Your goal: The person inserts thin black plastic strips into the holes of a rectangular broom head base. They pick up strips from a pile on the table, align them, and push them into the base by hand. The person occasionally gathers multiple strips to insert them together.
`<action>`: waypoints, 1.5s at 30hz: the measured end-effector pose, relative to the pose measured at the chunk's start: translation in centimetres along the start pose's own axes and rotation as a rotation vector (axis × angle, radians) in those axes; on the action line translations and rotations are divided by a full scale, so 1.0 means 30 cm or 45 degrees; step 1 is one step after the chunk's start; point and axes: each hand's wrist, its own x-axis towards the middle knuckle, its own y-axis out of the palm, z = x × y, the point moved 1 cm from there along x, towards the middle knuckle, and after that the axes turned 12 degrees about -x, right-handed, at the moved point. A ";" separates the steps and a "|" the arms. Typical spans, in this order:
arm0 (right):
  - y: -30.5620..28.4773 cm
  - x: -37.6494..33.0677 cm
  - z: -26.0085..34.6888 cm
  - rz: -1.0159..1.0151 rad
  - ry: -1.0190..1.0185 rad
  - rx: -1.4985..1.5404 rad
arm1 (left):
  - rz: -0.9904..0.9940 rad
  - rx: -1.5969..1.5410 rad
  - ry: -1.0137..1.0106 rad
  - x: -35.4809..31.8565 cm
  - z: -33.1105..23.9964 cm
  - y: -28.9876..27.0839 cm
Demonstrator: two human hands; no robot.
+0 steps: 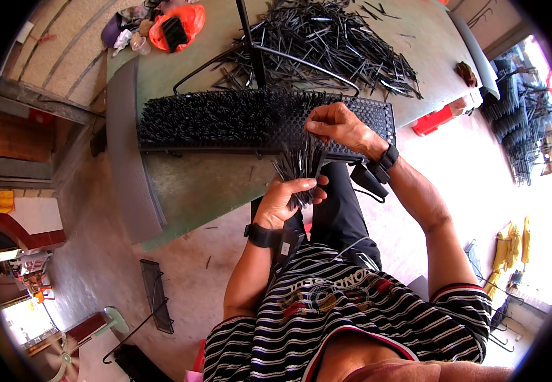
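Note:
My left hand (283, 198) is closed around an upright bundle of thin black strips (299, 164), whose ends fan out above the fingers. Just above the bundle, the thumb and fingers of my right hand (345, 127) are pinched together; anything between them is too small to make out. Both hands are at the near edge of a long black perforated panel (378, 121). Dense black bristles (206, 120) cover its left and middle part, while bare holes show on the right, partly behind my right hand. A black metal frame (257, 63) rises from the panel's far side.
A large heap of loose black strips (333, 48) lies on the green table (190, 219) beyond the panel. An orange bag (187, 28) sits at the far left, a red stool (433, 121) at the right. Another black rack (155, 296) lies on the floor, lower left.

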 end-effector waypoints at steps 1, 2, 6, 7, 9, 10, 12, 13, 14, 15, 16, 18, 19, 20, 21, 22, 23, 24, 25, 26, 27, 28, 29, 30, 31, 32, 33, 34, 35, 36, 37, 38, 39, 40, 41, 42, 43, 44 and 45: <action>0.008 -0.005 0.001 -0.039 -0.039 -0.061 | -0.092 0.048 0.028 0.002 0.000 0.002; 0.012 -0.010 0.005 -0.046 -0.014 -0.115 | -0.070 0.074 0.039 0.004 -0.001 0.004; 0.011 -0.016 0.013 -0.088 0.078 -0.224 | 0.011 0.150 0.026 0.021 -0.007 -0.005; 0.014 -0.016 0.011 -0.099 0.094 -0.226 | 0.028 0.163 0.008 0.026 -0.007 -0.009; 0.016 -0.015 0.005 -0.053 0.085 -0.185 | 0.006 0.107 0.017 0.023 -0.004 0.003; 0.015 -0.015 0.002 0.005 0.059 -0.142 | -0.004 0.080 0.022 0.022 -0.002 0.008; 0.010 -0.015 -0.009 0.060 0.028 -0.097 | 0.015 -0.065 -0.036 0.021 0.003 0.009; 0.003 -0.014 -0.017 0.059 0.022 -0.096 | 0.024 -0.136 -0.067 0.020 0.004 0.008; -0.001 -0.011 -0.023 0.057 0.016 -0.096 | 0.045 -0.134 -0.075 0.021 0.003 0.008; -0.002 -0.010 -0.028 -0.007 0.025 -0.072 | 0.066 -0.132 -0.083 0.022 0.003 0.007; -0.003 -0.009 -0.032 -0.071 0.034 -0.049 | 0.087 -0.130 -0.092 0.024 0.004 0.006; 0.000 -0.010 -0.029 -0.138 0.064 -0.028 | -0.026 -0.067 -0.044 0.033 0.011 -0.004; 0.007 -0.012 -0.019 -0.141 0.085 -0.031 | -0.082 -0.036 -0.021 0.038 0.014 -0.011; 0.010 -0.013 -0.013 -0.144 0.106 -0.033 | -0.082 0.015 -0.003 0.043 0.017 -0.019; 0.003 -0.015 -0.010 -0.183 0.111 -0.089 | -0.082 0.066 0.018 0.048 0.018 -0.025; -0.009 -0.017 -0.009 -0.222 0.116 -0.145 | -0.082 0.117 0.038 0.050 0.018 -0.027; -0.015 -0.018 -0.008 -0.261 0.120 -0.202 | -0.077 0.151 0.046 0.052 0.015 -0.024; -0.016 -0.020 -0.008 -0.297 0.121 -0.222 | -0.070 0.182 0.055 0.054 0.013 -0.013; -0.013 -0.024 -0.009 -0.333 0.121 -0.242 | -0.064 0.212 0.065 0.055 0.011 -0.006; -0.011 -0.027 -0.011 -0.368 0.121 -0.262 | -0.074 0.211 0.065 0.056 0.012 -0.005; -0.008 -0.028 -0.016 -0.396 0.145 -0.259 | -0.086 0.212 0.062 0.056 0.012 -0.006; -0.005 -0.029 -0.022 -0.424 0.169 -0.256 | -0.098 0.212 0.059 0.055 0.013 -0.006; -0.004 -0.029 -0.026 -0.451 0.194 -0.252 | -0.101 0.226 0.063 0.055 0.014 -0.010; -0.001 -0.028 -0.028 -0.444 0.171 -0.263 | -0.106 0.240 0.065 0.055 0.016 -0.018; 0.002 -0.028 -0.029 -0.437 0.148 -0.275 | -0.110 0.255 0.067 0.055 0.019 -0.022; 0.003 -0.028 -0.029 -0.430 0.125 -0.286 | -0.118 0.273 0.068 0.054 0.022 -0.022; 0.000 -0.028 -0.028 -0.464 0.120 -0.288 | -0.127 0.291 0.072 0.053 0.026 -0.020; -0.006 -0.027 -0.025 -0.498 0.116 -0.290 | -0.135 0.310 0.075 0.054 0.028 -0.019; -0.014 -0.026 -0.021 -0.532 0.112 -0.293 | -0.127 0.286 0.072 0.058 0.030 -0.026; -0.027 -0.027 -0.011 -0.602 0.114 -0.256 | -0.119 0.258 0.069 0.065 0.036 -0.036; -0.042 -0.028 0.002 -0.671 0.117 -0.218 | -0.110 0.229 0.066 0.070 0.041 -0.041; -0.052 -0.030 0.008 -0.741 0.119 -0.181 | -0.127 0.197 0.065 0.074 0.043 -0.044; -0.061 -0.034 0.004 -0.803 0.103 -0.137 | -0.141 0.168 0.063 0.081 0.040 -0.042; -0.065 -0.039 -0.002 -0.929 0.034 -0.057 | -0.155 0.140 0.060 0.088 0.038 -0.039; -0.063 -0.048 -0.008 -1.055 -0.037 0.023 | -0.166 0.093 0.047 0.090 0.039 -0.034; -0.058 -0.058 -0.012 -1.175 -0.111 0.107 | -0.181 0.047 0.038 0.090 0.039 -0.030; -0.044 -0.089 0.034 -1.276 -0.153 -0.043 | -0.200 -0.005 0.029 0.087 0.040 -0.026; -0.031 -0.115 0.040 -1.253 -0.397 -0.374 | -0.190 -0.075 0.038 0.089 0.040 -0.019; -0.021 -0.149 0.042 -1.208 -0.640 -0.703 | -0.181 -0.144 0.046 0.088 0.043 -0.009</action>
